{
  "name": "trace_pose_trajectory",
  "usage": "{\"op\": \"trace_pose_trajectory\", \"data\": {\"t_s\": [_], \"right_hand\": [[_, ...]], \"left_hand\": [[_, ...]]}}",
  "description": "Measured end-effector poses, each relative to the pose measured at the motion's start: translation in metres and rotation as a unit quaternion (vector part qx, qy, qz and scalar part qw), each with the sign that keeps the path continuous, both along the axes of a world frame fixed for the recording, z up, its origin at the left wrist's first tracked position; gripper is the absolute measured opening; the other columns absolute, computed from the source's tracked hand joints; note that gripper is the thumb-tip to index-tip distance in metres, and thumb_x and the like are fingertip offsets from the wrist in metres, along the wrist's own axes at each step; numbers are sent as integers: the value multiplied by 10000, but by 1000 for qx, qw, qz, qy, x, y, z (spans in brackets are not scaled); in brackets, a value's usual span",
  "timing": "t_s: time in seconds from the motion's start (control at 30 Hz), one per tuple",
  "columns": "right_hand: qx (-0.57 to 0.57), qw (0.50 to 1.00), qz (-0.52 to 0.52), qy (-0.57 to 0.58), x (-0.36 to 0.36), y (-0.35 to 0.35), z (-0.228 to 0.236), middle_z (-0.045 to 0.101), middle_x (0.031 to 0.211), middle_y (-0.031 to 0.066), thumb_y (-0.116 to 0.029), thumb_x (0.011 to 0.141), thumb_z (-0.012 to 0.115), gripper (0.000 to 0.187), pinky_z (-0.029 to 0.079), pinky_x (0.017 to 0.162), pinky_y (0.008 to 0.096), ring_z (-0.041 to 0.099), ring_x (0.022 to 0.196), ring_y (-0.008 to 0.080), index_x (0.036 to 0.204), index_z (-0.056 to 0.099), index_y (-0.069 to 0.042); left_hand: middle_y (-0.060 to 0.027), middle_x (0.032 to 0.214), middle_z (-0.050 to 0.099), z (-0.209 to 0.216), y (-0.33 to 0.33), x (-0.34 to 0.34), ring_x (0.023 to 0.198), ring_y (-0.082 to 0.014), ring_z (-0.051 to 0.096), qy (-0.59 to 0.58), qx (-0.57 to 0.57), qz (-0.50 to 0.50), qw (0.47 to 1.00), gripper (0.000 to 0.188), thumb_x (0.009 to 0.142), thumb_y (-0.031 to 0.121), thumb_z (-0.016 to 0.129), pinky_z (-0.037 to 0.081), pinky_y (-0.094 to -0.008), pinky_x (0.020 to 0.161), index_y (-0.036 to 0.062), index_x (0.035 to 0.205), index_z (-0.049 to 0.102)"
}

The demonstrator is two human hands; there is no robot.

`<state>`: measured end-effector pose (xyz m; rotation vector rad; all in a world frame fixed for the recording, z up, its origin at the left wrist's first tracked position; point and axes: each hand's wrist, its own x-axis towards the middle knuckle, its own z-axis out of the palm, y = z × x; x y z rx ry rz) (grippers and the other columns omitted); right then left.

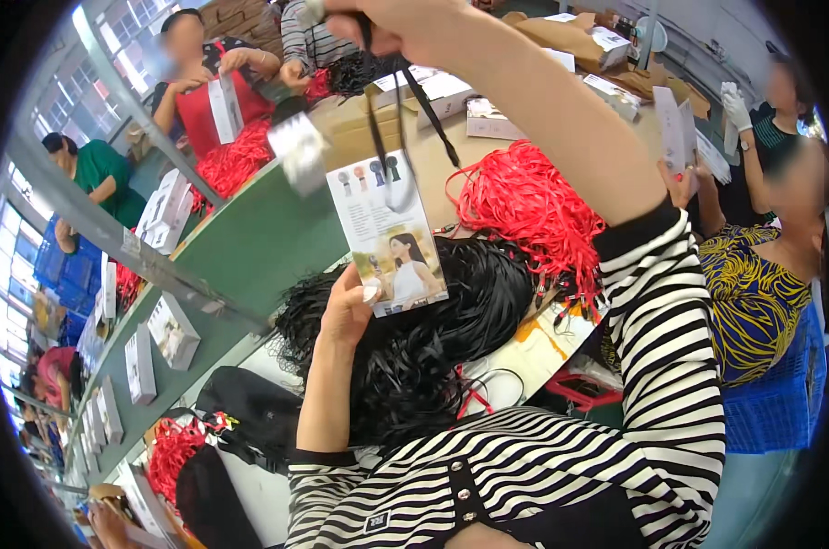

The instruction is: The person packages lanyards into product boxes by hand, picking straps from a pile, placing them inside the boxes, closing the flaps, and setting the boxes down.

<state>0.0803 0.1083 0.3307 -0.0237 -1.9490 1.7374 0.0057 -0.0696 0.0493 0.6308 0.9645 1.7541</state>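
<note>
My left hand [344, 309] grips the lower left edge of a slim white box [364, 215], which is held upright. Its face carries small pictures of coloured devices and a photo of a person. Raised at the top of the view, my right hand [373, 26] is closed on a black lanyard [430, 119]. The strap hangs in loops, one passing in front of the box's upper part. Under the box lies a big heap of black lanyards [474, 284], beside a heap of red lanyards [524, 206].
A green conveyor belt [259, 233] runs along the left, bearing several white boxes [140, 366]. A metal post [131, 247] slants across it. A blurred white box [297, 151] is beyond my box. Co-workers surround the table; a blue crate [780, 389] is at right.
</note>
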Motion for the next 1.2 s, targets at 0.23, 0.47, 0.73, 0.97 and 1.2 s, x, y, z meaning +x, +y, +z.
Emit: {"op": "trace_pose_trajectory", "data": {"t_s": [0.23, 0.47, 0.73, 0.97, 1.2], "right_hand": [[-15, 997, -27, 74, -31, -6, 11, 452, 478, 14, -115, 795, 504, 148, 248, 295, 235, 357, 323, 94, 687, 556, -28], [-23, 995, -62, 77, -61, 8, -40, 487, 515, 29, -129, 776, 517, 143, 202, 315, 213, 338, 358, 65, 688, 561, -25], [-26, 993, -107, -40, -55, 5, -85, 470, 501, 4, -126, 779, 493, 123, 190, 323, 203, 319, 359, 46, 739, 575, -43], [-64, 983, -79, 154, -53, 17, -11, 478, 508, 21, -115, 747, 525, 133, 270, 339, 233, 399, 380, 97, 625, 524, -62], [-35, 992, -60, 105, -52, 12, -38, 491, 520, 28, -109, 711, 546, 96, 236, 332, 228, 369, 368, 81, 647, 568, -42]], "left_hand": [[-96, 1085, 509, 2, 1, 16, 977, -202, 494, -7, 21, -23, 999, 662, 536, 67, 574, 376, -286, 845, -26, 1168, 400], [-96, 1096, 504, 3, -7, 10, 999, -202, 487, -12, 36, -23, 999, 674, 543, 54, 570, 377, -289, 847, -23, 1186, 386], [-92, 1099, 499, 4, -3, 9, 989, -179, 490, -17, 43, -49, 998, 679, 551, 51, 582, 384, -271, 834, -23, 1194, 378], [-93, 1100, 498, 7, -1, 17, 985, -175, 492, -8, 12, -67, 998, 699, 531, 74, 603, 384, -273, 835, -26, 1186, 381], [-83, 1088, 503, -4, -4, 11, 972, -177, 493, -13, 19, -59, 998, 697, 526, 73, 601, 374, -286, 841, -21, 1183, 386]]}}
